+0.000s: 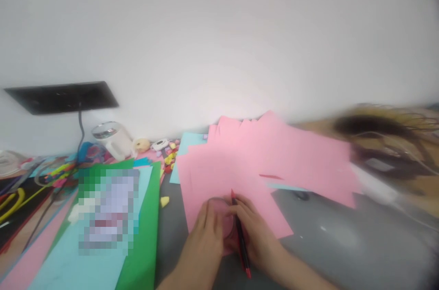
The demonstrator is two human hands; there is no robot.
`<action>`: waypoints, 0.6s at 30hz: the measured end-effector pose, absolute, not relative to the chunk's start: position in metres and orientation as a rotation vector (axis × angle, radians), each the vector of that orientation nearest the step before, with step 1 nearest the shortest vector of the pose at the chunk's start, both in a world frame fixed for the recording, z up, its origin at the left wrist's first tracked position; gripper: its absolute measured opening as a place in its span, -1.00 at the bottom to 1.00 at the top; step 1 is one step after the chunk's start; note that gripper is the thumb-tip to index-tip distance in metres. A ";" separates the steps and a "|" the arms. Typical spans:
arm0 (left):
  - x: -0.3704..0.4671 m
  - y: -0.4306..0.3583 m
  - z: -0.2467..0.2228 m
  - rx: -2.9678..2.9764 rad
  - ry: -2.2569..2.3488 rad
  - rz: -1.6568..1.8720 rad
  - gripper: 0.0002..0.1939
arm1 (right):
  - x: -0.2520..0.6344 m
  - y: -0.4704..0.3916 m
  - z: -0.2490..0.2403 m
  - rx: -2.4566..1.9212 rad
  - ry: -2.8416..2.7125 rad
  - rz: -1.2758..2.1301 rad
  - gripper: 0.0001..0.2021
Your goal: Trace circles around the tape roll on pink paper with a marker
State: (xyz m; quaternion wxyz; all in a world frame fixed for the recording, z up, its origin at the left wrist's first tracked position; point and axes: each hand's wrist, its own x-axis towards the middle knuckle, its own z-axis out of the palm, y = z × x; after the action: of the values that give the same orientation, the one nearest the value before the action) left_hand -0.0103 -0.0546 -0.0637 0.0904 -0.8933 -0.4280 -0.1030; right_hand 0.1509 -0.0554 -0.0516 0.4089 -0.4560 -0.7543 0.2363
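A sheet of pink paper [212,171] lies on the grey table before me. On its near part rests a round, see-through thing with a thin dark rim [228,228]; its kind is unclear. My left hand [204,233] curls its fingers over the left side of this round thing and holds it against the paper. In my right hand [255,226] is a black and red pen [243,242], gripped by the round thing's right edge. The pen slants, one red end towards the paper's middle and the other towards me. Fingers hide part of the rim.
More pink sheets [281,153] spread behind and right, over light blue paper [190,139]. Green card [144,235] and blue paper [61,253] lie left. A white mug-like container [115,141] and small coloured pieces [170,157] stand by the wall. Blurred dark items [380,157] lie right.
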 end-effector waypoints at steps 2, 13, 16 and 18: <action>-0.008 -0.051 -0.067 -2.641 -1.283 -0.308 -0.50 | 0.151 -0.055 -0.048 -1.154 -1.904 0.608 -0.63; -0.011 -0.045 -0.029 -2.723 -1.133 -0.032 -0.48 | 0.167 -0.045 -0.010 -1.299 -1.442 0.969 -0.70; -0.003 -0.046 -0.009 -2.769 -1.090 0.073 -0.49 | 0.168 -0.024 0.004 -1.346 -1.300 1.130 -0.71; 0.001 -0.046 0.000 -2.783 -1.122 0.093 -0.52 | 0.164 -0.010 0.011 -1.381 -1.291 1.165 -0.76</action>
State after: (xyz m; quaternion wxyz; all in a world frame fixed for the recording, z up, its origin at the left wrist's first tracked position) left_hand 0.0011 -0.0458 0.0005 0.0698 -0.9247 -0.3730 0.0307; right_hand 0.1636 -0.0098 0.0112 0.4445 -0.5570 -0.5208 0.4701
